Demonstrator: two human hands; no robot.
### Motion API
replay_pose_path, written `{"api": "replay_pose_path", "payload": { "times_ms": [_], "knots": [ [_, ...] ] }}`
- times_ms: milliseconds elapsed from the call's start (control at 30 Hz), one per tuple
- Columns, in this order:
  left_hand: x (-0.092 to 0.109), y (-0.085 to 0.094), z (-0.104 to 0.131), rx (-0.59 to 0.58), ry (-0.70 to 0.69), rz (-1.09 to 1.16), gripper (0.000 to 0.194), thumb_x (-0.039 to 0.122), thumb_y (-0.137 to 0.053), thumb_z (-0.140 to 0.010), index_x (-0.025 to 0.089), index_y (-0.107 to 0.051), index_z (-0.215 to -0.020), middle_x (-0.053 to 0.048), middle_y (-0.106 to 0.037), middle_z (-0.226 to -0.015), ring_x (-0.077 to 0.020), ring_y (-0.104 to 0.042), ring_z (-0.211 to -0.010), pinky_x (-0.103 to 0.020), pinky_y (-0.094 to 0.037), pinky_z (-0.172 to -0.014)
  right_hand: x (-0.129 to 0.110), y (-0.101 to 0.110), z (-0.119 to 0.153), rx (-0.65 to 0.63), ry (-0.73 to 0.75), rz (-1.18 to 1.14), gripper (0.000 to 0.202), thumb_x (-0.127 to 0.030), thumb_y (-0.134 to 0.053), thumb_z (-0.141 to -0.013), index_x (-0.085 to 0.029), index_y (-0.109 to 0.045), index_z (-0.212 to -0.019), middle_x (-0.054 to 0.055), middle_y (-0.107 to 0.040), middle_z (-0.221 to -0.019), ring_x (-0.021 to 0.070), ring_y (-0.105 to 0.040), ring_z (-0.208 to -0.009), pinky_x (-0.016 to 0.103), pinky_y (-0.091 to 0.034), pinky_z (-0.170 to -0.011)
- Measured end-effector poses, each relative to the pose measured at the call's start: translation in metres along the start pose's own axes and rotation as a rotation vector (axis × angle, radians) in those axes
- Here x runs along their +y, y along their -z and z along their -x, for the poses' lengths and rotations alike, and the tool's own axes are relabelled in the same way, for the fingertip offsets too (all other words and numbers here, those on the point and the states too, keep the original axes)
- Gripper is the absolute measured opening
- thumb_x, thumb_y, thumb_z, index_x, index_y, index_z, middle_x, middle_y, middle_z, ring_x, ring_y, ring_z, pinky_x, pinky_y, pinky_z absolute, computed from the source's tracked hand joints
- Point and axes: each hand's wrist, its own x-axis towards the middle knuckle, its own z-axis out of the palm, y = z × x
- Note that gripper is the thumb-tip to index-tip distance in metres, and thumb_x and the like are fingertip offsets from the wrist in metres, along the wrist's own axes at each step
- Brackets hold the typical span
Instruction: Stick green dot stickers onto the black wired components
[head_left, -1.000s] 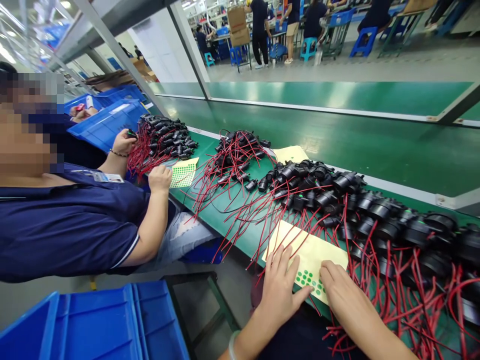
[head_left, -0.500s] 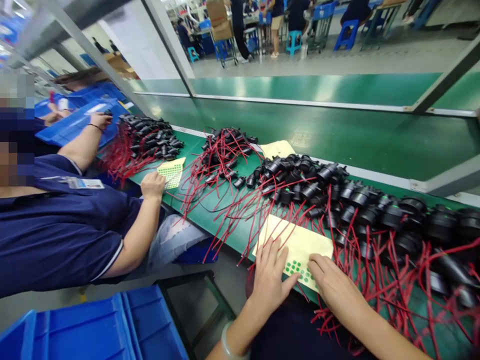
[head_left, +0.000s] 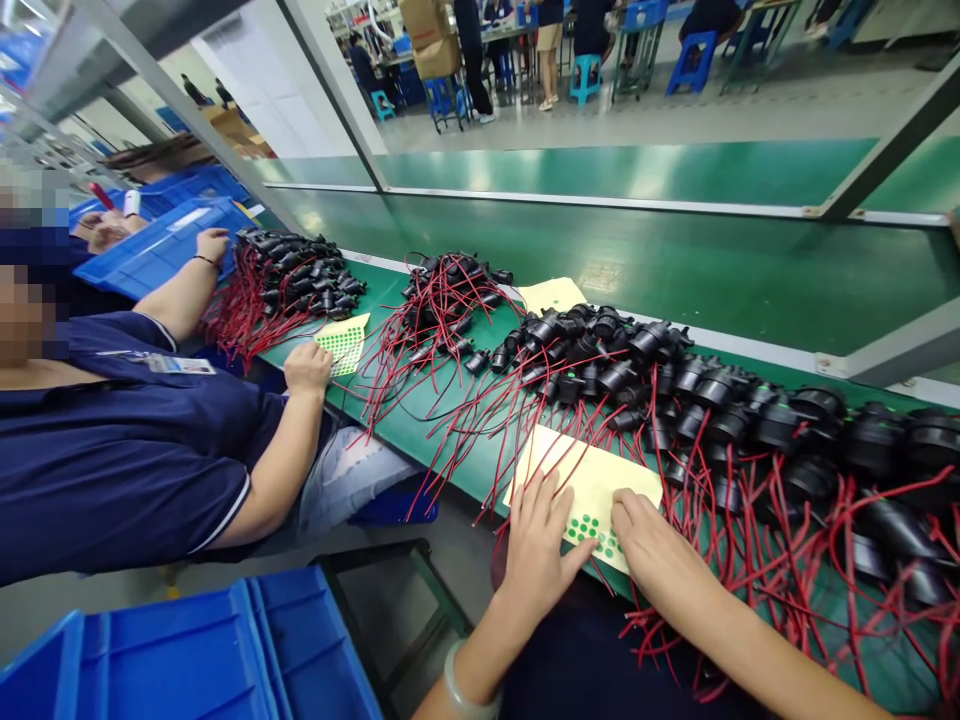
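Observation:
A pale yellow sticker sheet (head_left: 600, 465) with rows of round green stickers (head_left: 583, 526) lies at the bench's near edge. My left hand (head_left: 538, 540) rests flat on its left part, fingers stretched and thumb spread towards the stickers. On the sheet's right part is my right hand (head_left: 651, 535), fingers bent and pressed together beside the stickers; its fingertips are partly hidden, and what they pinch cannot be made out. Behind the sheet lie many black cylindrical parts (head_left: 622, 375) in rows, some with green dots. Their red wires (head_left: 739, 560) trail towards me, some across the sheet.
At left a co-worker sits with one hand (head_left: 307, 368) by another sticker sheet (head_left: 346, 345). More black parts (head_left: 300, 275) lie in heaps along the green bench (head_left: 420, 430). Blue crates (head_left: 165, 655) stand low at left; another blue crate (head_left: 161, 245) is farther back. Metal posts (head_left: 892, 150) rise behind.
My left hand stays flat on the sheet; my right hand stays bent on it with barely any shift. The co-worker's far hand no longer shows the black part it held by the blue crate.

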Motion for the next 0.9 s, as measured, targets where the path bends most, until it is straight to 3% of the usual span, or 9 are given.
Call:
{"api": "replay_pose_path", "payload": {
  "times_ms": [100,200,300,367,500,633,767,900],
  "knots": [
    [0.002,-0.002,0.004,0.035,-0.009,-0.002,0.056,0.040,-0.072,-0.078,0.016,-0.055,-0.125,-0.018,-0.053,-0.140,-0.0372,-0.046,-0.132,-0.058,-0.043,-0.103,0.001,-0.005,0.005,0.057,0.021,0.010,0.034,0.005,-0.035,-0.075,-0.016,-0.051,-0.095,0.011,-0.058,-0.099,0.0210,-0.061,-0.086,0.030,-0.057,-0.069],
    [-0.004,0.005,0.001,0.155,-0.040,0.041,0.046,0.041,-0.068,-0.081,0.018,-0.058,-0.120,-0.015,-0.059,-0.133,-0.0333,-0.051,-0.127,-0.052,-0.045,-0.102,0.002,-0.011,0.013,0.121,0.046,0.021,0.046,0.008,-0.032,-0.072,-0.014,-0.051,-0.107,0.013,-0.058,-0.109,0.0224,-0.062,-0.096,0.033,-0.057,-0.078],
    [-0.025,0.029,-0.025,0.356,-0.039,0.039,0.025,0.032,-0.060,-0.088,0.020,-0.062,-0.110,-0.011,-0.067,-0.120,-0.0272,-0.057,-0.120,-0.047,-0.043,-0.103,0.001,-0.016,0.019,0.141,0.043,0.014,0.051,0.011,-0.031,-0.068,-0.016,-0.052,-0.107,0.011,-0.059,-0.110,0.0223,-0.061,-0.099,0.035,-0.056,-0.083],
    [-0.051,0.053,-0.058,0.411,0.038,-0.047,0.017,0.027,-0.058,-0.089,0.021,-0.064,-0.104,-0.009,-0.068,-0.117,-0.0254,-0.057,-0.118,-0.045,-0.041,-0.104,0.001,-0.018,0.021,0.129,0.031,0.002,0.051,0.012,-0.030,-0.068,-0.017,-0.053,-0.102,0.010,-0.060,-0.109,0.0217,-0.061,-0.099,0.035,-0.055,-0.084],
    [-0.115,0.088,-0.140,0.187,0.288,-0.284,0.023,0.026,-0.058,-0.090,0.019,-0.065,-0.110,-0.011,-0.062,-0.123,-0.0264,-0.051,-0.120,-0.042,-0.040,-0.103,0.001,-0.024,0.019,0.085,-0.003,0.003,0.049,0.013,-0.031,-0.071,-0.017,-0.056,-0.101,0.009,-0.061,-0.107,0.0217,-0.061,-0.096,0.034,-0.055,-0.083],
    [-0.165,0.091,-0.200,0.083,0.318,-0.336,0.023,0.017,-0.067,-0.079,0.019,-0.068,-0.102,-0.012,-0.061,-0.113,-0.0302,-0.051,-0.114,-0.042,-0.044,-0.095,0.000,-0.034,0.016,0.165,-0.020,0.045,0.054,0.016,-0.029,-0.070,-0.014,-0.055,-0.106,0.010,-0.061,-0.107,0.0211,-0.061,-0.097,0.032,-0.055,-0.082],
    [-0.190,0.082,-0.224,0.025,0.327,-0.352,0.027,0.011,-0.072,-0.068,0.017,-0.069,-0.095,-0.013,-0.056,-0.110,-0.0321,-0.049,-0.112,-0.043,-0.045,-0.091,0.003,-0.043,0.013,0.156,0.003,0.083,0.055,0.018,-0.029,-0.065,-0.014,-0.054,-0.103,0.010,-0.060,-0.107,0.0206,-0.061,-0.094,0.031,-0.056,-0.078],
    [-0.196,0.081,-0.224,0.055,0.286,-0.287,0.027,0.014,-0.074,-0.068,0.018,-0.069,-0.094,-0.012,-0.056,-0.108,-0.0319,-0.051,-0.109,-0.045,-0.047,-0.091,0.007,-0.042,0.008,0.162,0.071,0.146,0.049,0.016,-0.034,-0.064,-0.016,-0.054,-0.096,0.009,-0.060,-0.099,0.0207,-0.061,-0.086,0.029,-0.057,-0.070]
  ]
}}
